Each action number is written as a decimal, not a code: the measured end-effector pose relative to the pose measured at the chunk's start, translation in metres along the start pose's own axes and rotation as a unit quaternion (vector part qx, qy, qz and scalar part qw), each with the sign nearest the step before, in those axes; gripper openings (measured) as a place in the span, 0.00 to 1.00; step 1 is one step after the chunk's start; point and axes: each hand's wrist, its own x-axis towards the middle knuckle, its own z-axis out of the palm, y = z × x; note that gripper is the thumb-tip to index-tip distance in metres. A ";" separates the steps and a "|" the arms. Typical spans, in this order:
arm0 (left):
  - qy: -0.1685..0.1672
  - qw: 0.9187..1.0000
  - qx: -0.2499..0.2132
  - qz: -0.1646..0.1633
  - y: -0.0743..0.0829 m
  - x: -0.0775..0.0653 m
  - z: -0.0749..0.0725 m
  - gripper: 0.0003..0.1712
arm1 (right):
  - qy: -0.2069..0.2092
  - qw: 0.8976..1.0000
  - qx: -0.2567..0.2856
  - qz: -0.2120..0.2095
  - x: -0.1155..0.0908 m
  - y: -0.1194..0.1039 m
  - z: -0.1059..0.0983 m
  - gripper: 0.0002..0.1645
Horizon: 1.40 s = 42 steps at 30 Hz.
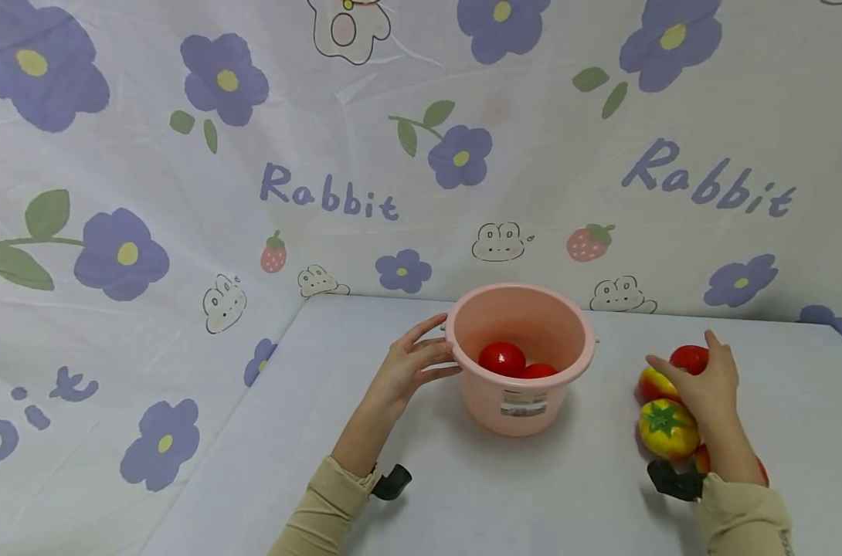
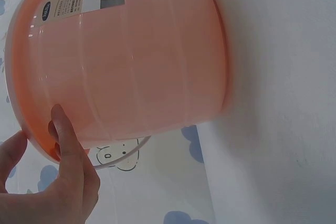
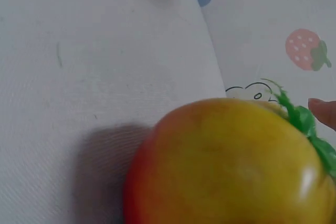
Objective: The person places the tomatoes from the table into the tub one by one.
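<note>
A pink plastic bucket stands upright mid-table with two red tomatoes inside. My left hand lies against its left side, fingers straight on the wall and rim; the left wrist view shows the fingers on the bucket just below the rim. At the right, my right hand is spread over a cluster of tomatoes, between a red tomato and a yellow-red one. A yellow tomato with a green calyx lies under the wrist. No tomato is lifted.
A further red tomato is mostly hidden behind my right forearm. The white table ends at its left edge. A floral cloth printed "Rabbit" hangs behind and to the left. Black wrist mounts sit near the tabletop.
</note>
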 end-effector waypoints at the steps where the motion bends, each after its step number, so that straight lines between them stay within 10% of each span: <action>1: 0.001 1.000 -0.001 0.000 0.000 0.000 0.000 0.27 | 0.003 1.000 -0.004 0.002 0.000 0.001 0.001 0.58; 42: 0.000 1.000 -0.001 0.001 0.000 0.001 -0.001 0.28 | 0.000 0.987 0.121 0.106 0.018 0.018 -0.011 0.47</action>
